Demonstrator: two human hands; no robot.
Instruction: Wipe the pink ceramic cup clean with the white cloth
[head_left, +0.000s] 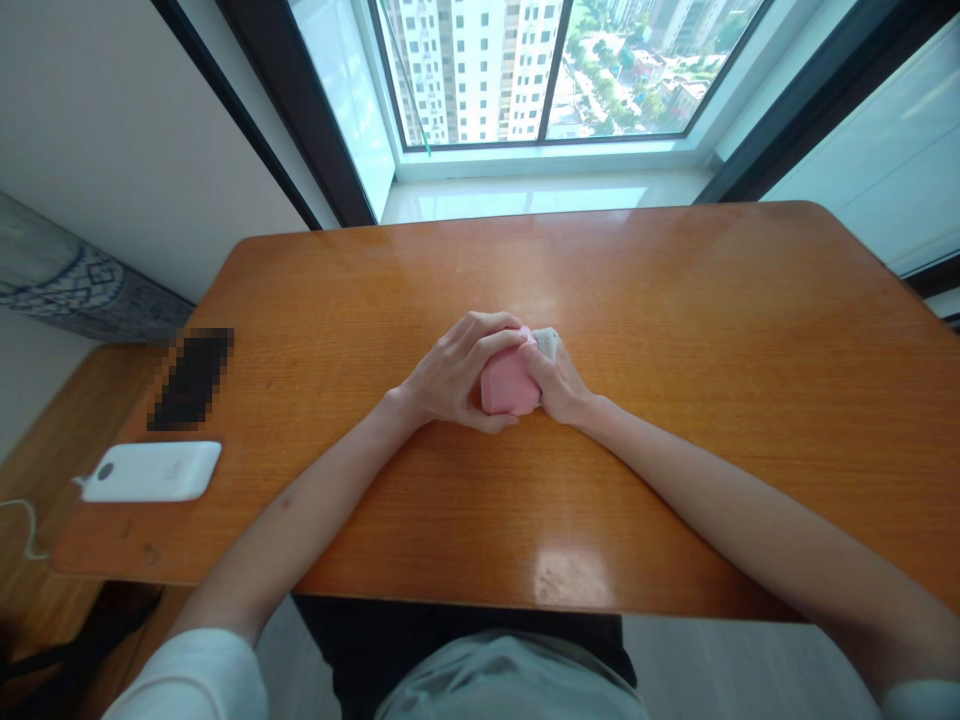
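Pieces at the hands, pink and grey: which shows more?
The pink piece, held between the left hand and right hand. The grey piece shows only as a small patch beside the right hand.

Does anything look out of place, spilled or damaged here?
A pixelated dark patch at the left of the table looks odd, hiding whatever is there. Dark blemishes mark its near left corner. No spill shows. The pink object shows no obvious damage, but the left hand and right hand partly cover it.

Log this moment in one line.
left hand: gripping pink object; right hand: thumb on pink object, grey item alongside; table: white device at left
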